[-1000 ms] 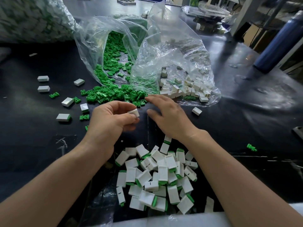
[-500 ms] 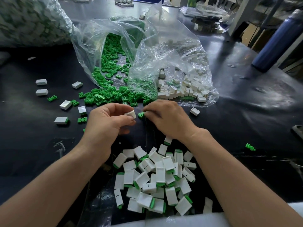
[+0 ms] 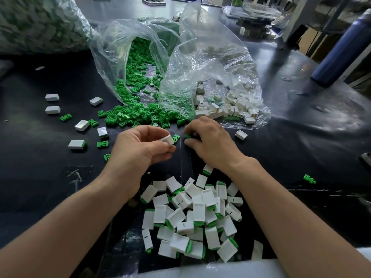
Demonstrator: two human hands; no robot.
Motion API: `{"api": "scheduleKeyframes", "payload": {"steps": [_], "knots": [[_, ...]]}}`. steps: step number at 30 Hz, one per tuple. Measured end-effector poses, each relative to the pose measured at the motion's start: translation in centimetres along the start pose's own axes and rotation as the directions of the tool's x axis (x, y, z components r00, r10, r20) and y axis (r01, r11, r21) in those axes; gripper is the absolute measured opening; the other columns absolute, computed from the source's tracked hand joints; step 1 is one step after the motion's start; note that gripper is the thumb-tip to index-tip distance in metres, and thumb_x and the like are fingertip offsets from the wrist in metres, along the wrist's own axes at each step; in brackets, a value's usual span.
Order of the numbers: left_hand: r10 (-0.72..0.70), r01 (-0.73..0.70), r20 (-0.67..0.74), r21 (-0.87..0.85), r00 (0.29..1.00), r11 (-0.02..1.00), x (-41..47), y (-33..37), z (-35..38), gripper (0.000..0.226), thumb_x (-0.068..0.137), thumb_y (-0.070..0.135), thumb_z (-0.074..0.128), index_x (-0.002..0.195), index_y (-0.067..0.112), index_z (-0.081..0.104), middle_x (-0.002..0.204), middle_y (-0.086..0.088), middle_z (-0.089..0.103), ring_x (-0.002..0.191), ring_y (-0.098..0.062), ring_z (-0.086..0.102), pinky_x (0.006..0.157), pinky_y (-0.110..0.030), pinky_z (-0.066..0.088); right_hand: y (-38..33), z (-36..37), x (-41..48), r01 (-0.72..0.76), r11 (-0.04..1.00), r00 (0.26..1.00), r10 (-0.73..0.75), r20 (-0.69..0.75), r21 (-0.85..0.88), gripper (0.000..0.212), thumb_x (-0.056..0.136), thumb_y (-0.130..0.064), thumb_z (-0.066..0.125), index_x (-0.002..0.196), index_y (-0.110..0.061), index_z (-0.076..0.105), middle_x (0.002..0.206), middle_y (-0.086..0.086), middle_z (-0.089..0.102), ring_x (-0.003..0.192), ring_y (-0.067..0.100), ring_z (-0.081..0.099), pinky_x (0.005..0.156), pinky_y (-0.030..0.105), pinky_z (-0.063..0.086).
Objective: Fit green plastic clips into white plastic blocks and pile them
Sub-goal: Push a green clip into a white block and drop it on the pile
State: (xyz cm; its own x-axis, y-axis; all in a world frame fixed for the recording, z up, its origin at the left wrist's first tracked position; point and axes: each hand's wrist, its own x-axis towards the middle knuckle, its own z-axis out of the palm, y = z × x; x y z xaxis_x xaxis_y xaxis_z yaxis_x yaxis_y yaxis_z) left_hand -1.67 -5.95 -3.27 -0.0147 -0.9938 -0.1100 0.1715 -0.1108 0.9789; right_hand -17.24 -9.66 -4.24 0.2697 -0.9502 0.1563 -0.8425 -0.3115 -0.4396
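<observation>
My left hand (image 3: 138, 149) pinches a white plastic block (image 3: 167, 139) between thumb and fingers, just above the black table. A few centimetres to its right, my right hand (image 3: 210, 143) grips a green clip (image 3: 188, 136) at its fingertips. Another green clip (image 3: 176, 138) lies on the table between the two hands. Loose green clips (image 3: 136, 115) spill from a clear bag (image 3: 120, 57) just beyond my hands. White blocks (image 3: 226, 109) fill a second clear bag (image 3: 220, 63) to the right. A pile of fitted blocks (image 3: 192, 215) with green ends lies between my forearms.
Stray white blocks (image 3: 52, 97) and green clips (image 3: 102, 144) dot the black table (image 3: 40, 177) at the left. One white block (image 3: 241, 134) lies right of my right hand, a lone clip (image 3: 309, 179) farther right. A blue bottle (image 3: 339, 51) stands at the far right. A large full bag (image 3: 40, 23) sits back left.
My right hand came back from the spilled clips with a green clip pinched in its fingers and closed in on the left hand. My left hand kept its hold on the white block.
</observation>
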Motion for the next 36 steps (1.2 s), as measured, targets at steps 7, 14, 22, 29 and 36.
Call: {"api": "scheduleKeyframes", "payload": {"steps": [7,14,22,29,36], "knots": [[-0.028,0.026,0.045,0.042,0.999,0.999,-0.1,-0.1,0.1,0.012,0.077,-0.003,0.064,0.076,0.009,0.063,0.063,0.0,0.069,0.059,-0.012,0.067,0.056,-0.02,0.056,-0.3,-1.3,-1.0,-0.063,0.945,0.988,0.105,-0.115,0.321,0.012,0.079,-0.017,0.07,0.076,-0.022,0.059,0.067,-0.013,0.053,0.064,0.002,0.049,0.061,0.011,0.038],[-0.021,0.018,0.074,0.032,0.997,0.999,-0.3,-0.2,0.1,0.013,0.076,-0.005,0.063,0.076,0.007,0.062,0.063,0.0,0.069,0.06,-0.011,0.068,0.054,-0.019,0.054,-1.8,-2.1,-2.3,-0.005,0.798,0.991,0.084,-0.104,0.603,0.024,0.083,-0.008,0.066,0.075,-0.031,0.061,0.074,-0.003,0.064,0.077,0.02,0.064,0.08,0.039,0.054],[0.003,-0.007,0.083,0.05,0.997,0.999,-0.4,-0.1,0.1,0.011,0.073,-0.004,0.065,0.076,0.006,0.063,0.061,0.0,0.068,0.057,-0.012,0.066,0.053,-0.019,0.054,-2.2,-1.9,-2.5,0.005,0.811,0.995,0.053,-0.081,0.586,0.015,0.082,-0.006,0.066,0.081,-0.021,0.064,0.073,-0.009,0.063,0.073,0.008,0.061,0.079,0.029,0.053],[0.035,-0.041,0.081,0.069,0.996,0.997,-0.5,-0.1,0.1,0.015,0.061,0.01,0.069,0.075,0.007,0.064,0.06,0.001,0.067,0.055,-0.009,0.064,0.053,-0.018,0.053,-2.3,-1.8,-2.6,-0.004,0.817,0.998,0.041,-0.052,0.576,0.013,0.082,-0.009,0.067,0.079,-0.021,0.064,0.074,-0.004,0.065,0.074,0.013,0.062,0.077,0.034,0.054],[0.059,-0.066,0.087,0.076,0.994,0.995,-0.6,0.1,0.1,0.014,0.061,0.013,0.067,0.074,0.009,0.064,0.061,0.002,0.067,0.056,-0.008,0.063,0.052,-0.017,0.052,-2.2,-1.6,-2.6,-0.065,0.842,0.998,0.044,0.052,0.535,0.019,0.089,-0.017,0.059,0.073,-0.026,0.061,0.07,-0.001,0.066,0.075,0.02,0.066,0.077,0.045,0.054]]}}
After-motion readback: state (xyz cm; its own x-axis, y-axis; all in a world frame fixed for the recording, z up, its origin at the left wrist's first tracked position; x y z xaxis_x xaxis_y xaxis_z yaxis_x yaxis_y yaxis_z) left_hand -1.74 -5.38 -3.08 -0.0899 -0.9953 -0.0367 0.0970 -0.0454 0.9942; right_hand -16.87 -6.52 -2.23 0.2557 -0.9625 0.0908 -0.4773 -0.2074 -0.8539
